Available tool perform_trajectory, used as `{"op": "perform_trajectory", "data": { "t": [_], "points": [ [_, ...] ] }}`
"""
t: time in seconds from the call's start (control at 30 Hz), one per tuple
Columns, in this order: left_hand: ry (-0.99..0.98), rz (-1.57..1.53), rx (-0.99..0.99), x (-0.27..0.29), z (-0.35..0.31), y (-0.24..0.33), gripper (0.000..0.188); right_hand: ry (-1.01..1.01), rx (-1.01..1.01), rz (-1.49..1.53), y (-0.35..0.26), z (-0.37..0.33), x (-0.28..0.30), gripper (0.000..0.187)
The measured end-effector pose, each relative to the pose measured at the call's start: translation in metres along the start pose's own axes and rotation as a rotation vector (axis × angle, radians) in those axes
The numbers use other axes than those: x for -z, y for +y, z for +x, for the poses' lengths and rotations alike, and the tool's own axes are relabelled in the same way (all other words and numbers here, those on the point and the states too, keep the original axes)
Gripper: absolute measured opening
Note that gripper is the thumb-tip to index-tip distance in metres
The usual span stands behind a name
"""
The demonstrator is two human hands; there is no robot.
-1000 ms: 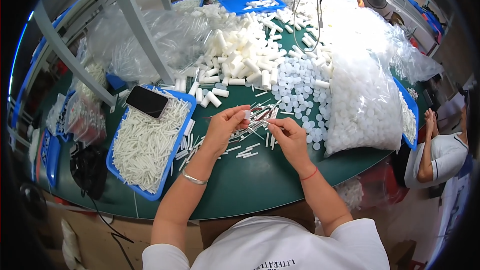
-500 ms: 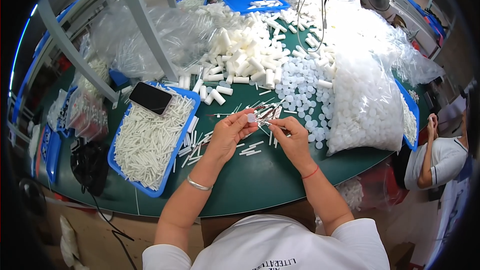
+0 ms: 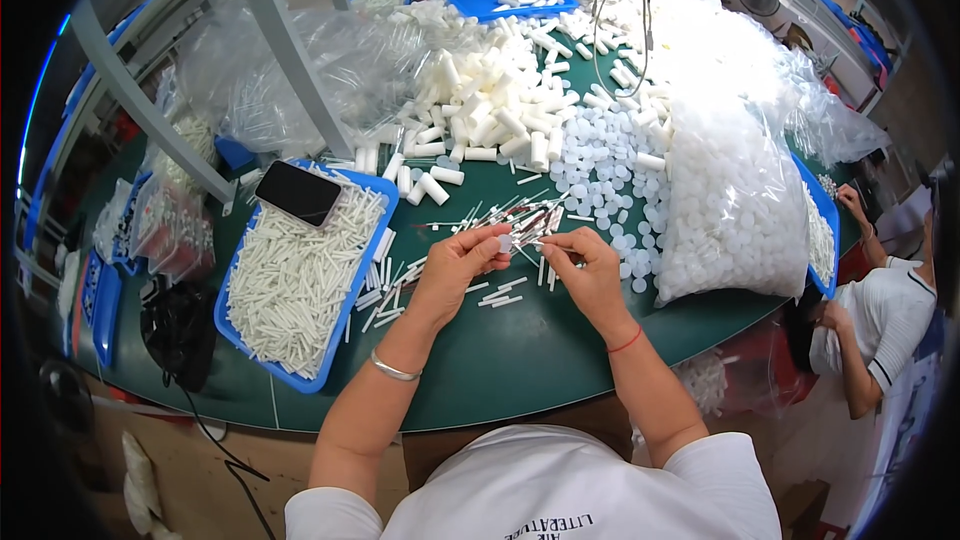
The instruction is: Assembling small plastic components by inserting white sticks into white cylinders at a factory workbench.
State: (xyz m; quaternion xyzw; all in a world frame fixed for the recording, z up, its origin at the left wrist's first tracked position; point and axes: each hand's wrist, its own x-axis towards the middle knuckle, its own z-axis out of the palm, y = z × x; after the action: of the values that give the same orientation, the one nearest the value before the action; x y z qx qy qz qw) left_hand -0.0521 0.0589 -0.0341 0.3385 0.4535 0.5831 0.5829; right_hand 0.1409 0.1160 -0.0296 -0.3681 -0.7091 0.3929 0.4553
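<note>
My left hand (image 3: 462, 265) pinches a small translucent white disc (image 3: 505, 242) between thumb and fingertips. Close by on the right, my right hand (image 3: 588, 272) has its fingers pressed together on a thin, light-coloured piece (image 3: 537, 244), too small to name. Its tip points toward the disc; whether the two touch I cannot tell. Just beyond both hands lies a loose heap of thin rods with dark red and silvery parts (image 3: 530, 212). Short white sticks (image 3: 503, 293) are scattered on the green table (image 3: 480, 370) below and between my hands.
On the left, a blue tray (image 3: 312, 383) of white sticks carries a phone (image 3: 298, 193). White foam-like cylinders (image 3: 490, 110) pile up at the back. Loose discs (image 3: 600, 165) and a bulging clear bag (image 3: 735, 210) lie right. Grey posts (image 3: 290, 50) rise left. Co-workers sit opposite and at right.
My hands stay nearly in place, the disc still in the left one. The person opposite has lifted a hand with a white cylinder near it; the person at right has reached toward the tray there.
</note>
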Motion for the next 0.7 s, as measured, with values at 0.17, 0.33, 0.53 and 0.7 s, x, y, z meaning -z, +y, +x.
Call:
{"op": "perform_trajectory", "data": {
  "t": [0.17,0.33,0.53,0.7],
  "points": [
    [0.021,0.014,-0.009,-0.0041,-0.0021,0.002,0.03,0.005,0.001,-0.002,0.0017,0.0003,0.0016,0.011],
    [0.064,0.027,-0.023,-0.007,-0.0031,-0.0002,0.03,-0.02,0.102,-0.043,0.0,-0.0003,0.0011,0.013],
    [0.07,0.018,0.015,-0.0049,-0.0015,-0.0006,0.03,-0.016,0.181,-0.118,0.0007,0.0003,0.0017,0.012],
    [0.049,0.035,0.121,-0.01,-0.0012,-0.0033,0.024,-0.064,0.22,-0.103,0.0016,-0.0012,-0.0009,0.011]
  ]
}}
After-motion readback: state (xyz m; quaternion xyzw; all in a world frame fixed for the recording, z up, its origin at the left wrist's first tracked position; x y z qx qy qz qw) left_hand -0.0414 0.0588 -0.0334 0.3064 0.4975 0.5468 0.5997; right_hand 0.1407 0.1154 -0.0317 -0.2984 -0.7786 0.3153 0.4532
